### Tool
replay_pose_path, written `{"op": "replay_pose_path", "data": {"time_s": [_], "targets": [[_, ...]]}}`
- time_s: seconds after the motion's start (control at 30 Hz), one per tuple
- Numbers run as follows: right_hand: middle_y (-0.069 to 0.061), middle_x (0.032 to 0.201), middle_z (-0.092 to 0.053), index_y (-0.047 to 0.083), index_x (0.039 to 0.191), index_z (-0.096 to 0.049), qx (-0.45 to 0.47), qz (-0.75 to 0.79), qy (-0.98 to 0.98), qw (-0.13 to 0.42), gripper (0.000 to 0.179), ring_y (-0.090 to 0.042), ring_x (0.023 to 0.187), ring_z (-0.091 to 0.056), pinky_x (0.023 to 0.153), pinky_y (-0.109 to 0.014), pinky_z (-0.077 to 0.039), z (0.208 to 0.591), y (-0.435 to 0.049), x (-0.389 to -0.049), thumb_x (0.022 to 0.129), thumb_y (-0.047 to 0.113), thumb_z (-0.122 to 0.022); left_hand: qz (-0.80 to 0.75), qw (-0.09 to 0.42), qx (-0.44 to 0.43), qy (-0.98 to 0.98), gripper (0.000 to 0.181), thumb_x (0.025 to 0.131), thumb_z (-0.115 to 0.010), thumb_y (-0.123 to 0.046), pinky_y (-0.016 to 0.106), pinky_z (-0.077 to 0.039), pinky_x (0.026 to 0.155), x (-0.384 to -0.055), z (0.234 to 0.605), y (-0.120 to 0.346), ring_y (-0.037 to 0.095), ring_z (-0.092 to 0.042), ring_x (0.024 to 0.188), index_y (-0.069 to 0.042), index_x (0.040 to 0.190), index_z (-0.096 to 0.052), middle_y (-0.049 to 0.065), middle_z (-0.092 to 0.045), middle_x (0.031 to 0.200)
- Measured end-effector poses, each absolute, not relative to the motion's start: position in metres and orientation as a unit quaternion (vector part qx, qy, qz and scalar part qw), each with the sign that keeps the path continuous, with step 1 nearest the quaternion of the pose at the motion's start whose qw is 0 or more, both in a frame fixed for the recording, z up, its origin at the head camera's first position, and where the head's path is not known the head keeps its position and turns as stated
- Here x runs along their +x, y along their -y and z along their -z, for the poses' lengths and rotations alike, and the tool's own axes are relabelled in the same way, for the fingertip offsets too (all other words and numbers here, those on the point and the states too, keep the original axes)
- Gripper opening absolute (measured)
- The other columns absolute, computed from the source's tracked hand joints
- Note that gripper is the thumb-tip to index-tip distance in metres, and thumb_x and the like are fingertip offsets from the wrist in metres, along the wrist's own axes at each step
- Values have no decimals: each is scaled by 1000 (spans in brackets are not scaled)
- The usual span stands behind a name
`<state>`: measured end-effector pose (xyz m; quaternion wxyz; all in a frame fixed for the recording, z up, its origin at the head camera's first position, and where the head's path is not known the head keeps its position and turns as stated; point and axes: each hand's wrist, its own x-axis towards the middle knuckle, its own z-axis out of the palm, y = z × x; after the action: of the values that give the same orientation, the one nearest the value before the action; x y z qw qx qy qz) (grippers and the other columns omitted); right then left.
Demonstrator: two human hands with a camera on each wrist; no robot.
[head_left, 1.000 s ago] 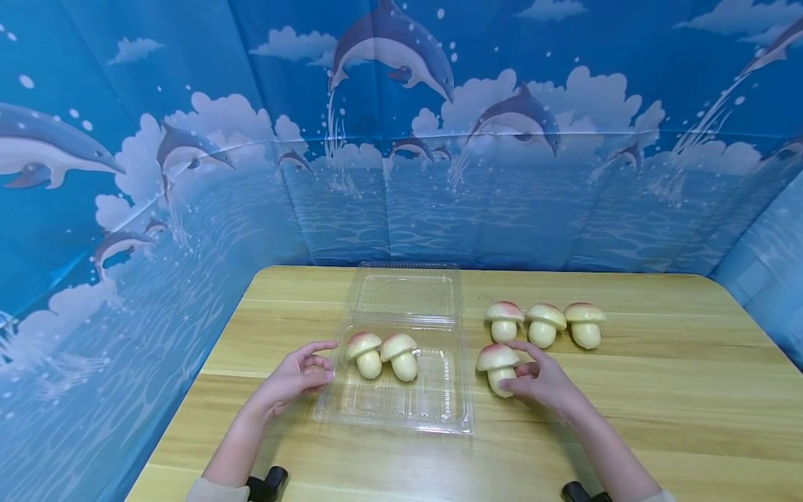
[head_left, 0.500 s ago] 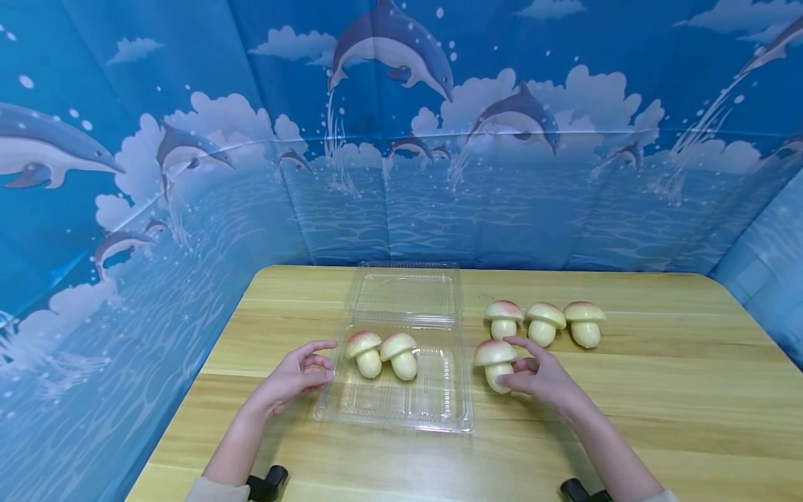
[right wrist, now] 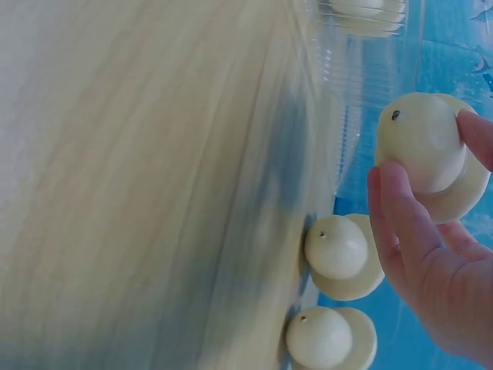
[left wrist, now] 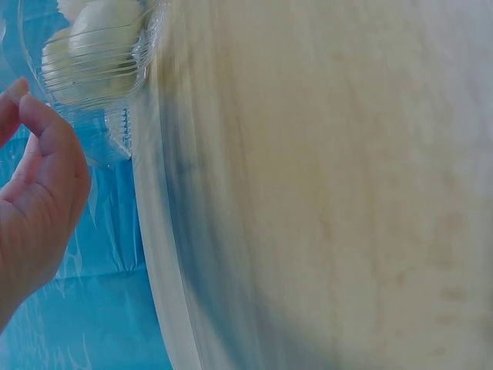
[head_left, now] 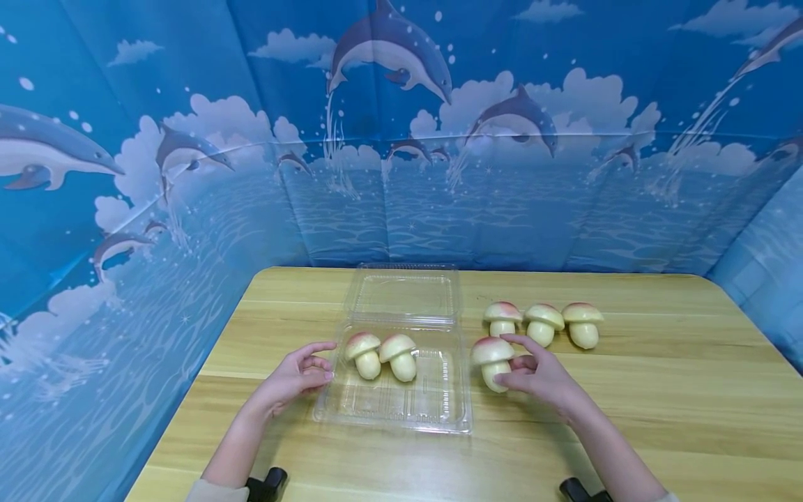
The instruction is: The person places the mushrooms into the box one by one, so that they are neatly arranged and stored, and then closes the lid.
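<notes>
My right hand (head_left: 539, 373) grips a toy mushroom (head_left: 491, 351) with a pinkish cap and cream stem, thumb and fingers on either side. The right wrist view shows the same mushroom (right wrist: 420, 142) from its stem end, a dark dot on it. Right of the clear plastic container (head_left: 401, 411), it is tilted, cap up and left. Two toy mushrooms (head_left: 362, 346) lie side by side in the container's base, toward the left. At the container's left rim is my left hand (head_left: 293, 376), index finger and thumb reaching to the edge; the left wrist view shows these fingertips (left wrist: 18, 89) close beside the clear wall.
The container's lid (head_left: 404, 293) lies folded back behind the base. Three more mushrooms (head_left: 544, 324) stand in a row at the back right of the wooden table (head_left: 659, 390). A blue dolphin-print curtain (head_left: 502, 202) hangs behind the table and along its left side.
My right hand has shifted slightly left and away from me with the gripped mushroom, closer to the container. My left hand, the container and the other mushrooms have stayed put.
</notes>
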<state>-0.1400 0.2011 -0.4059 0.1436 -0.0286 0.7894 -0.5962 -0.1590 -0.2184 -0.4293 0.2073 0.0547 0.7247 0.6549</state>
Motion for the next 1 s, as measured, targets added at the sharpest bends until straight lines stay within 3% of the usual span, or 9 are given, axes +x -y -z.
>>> {"op": "replay_pose_path", "data": {"time_s": [0.4,0.67,1.0], "targets": [[-19,103,-52,9,142,-32,-35,610,-778,147,76,-22,91,-52,76,-37,-51,398,-195,-141,79,12,-74,-654,208,57,-725,61,85,-63,0,22,-46,64,-158,428,218,13,-55,75,3,139,-33,6,-53,94],[-20,108,-50,8,142,-31,-44,604,-781,152,77,-24,96,-50,76,-35,-51,393,-189,-145,79,14,-74,-653,207,48,-727,61,85,-63,-1,22,-47,65,-158,428,218,12,-56,75,2,139,-34,6,-53,94],[-18,100,-56,6,142,-34,-79,600,-776,177,76,-23,88,-56,74,-36,-50,386,-173,-151,78,15,-75,-650,208,43,-729,61,85,-63,-1,22,-46,63,-159,427,218,13,-55,74,0,139,-35,6,-53,95]]}}
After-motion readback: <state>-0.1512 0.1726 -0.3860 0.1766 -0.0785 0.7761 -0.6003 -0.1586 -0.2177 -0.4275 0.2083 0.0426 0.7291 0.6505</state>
